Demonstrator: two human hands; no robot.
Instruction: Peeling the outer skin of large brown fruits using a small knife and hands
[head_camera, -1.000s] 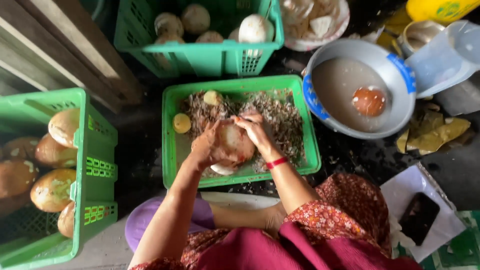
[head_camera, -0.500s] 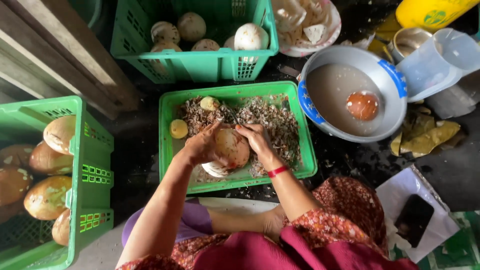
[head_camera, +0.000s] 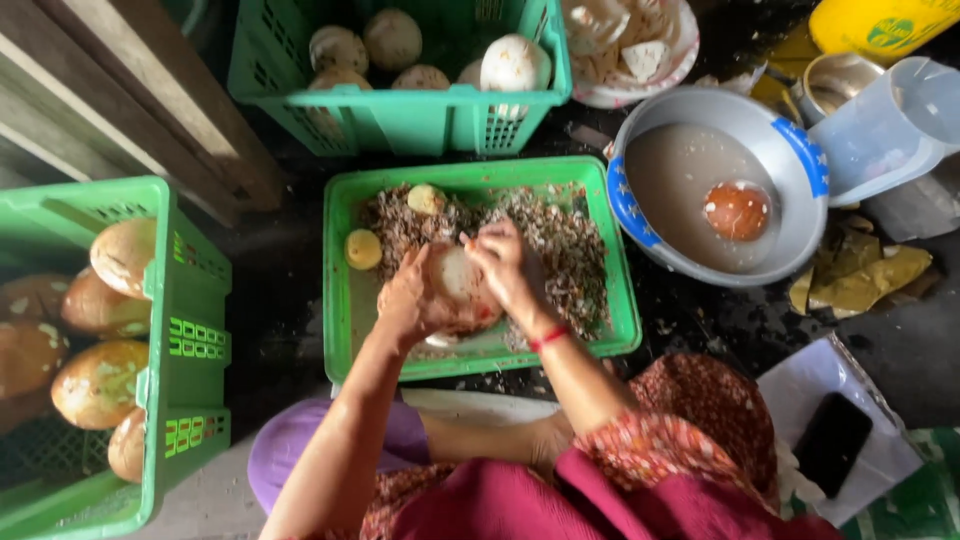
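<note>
Both hands, left hand (head_camera: 405, 300) and right hand (head_camera: 510, 270), clasp a coconut (head_camera: 458, 285), fingers hiding most of it; yellow container (head_camera: 880, 25) top right, cut off.

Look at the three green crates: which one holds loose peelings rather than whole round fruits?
The shallow middle crate, under both hands. It holds brown scrapings; the top crate and left crate hold whole round fruits.

Both hands, the left hand (head_camera: 408, 300) and the right hand (head_camera: 510, 268), cover most of the coconut (head_camera: 462, 290) over the middle green tray (head_camera: 345, 300), hiding any tool, while left of that tray the crate (head_camera: 185, 330) of brown coconuts runs off the picture's edge.
</note>
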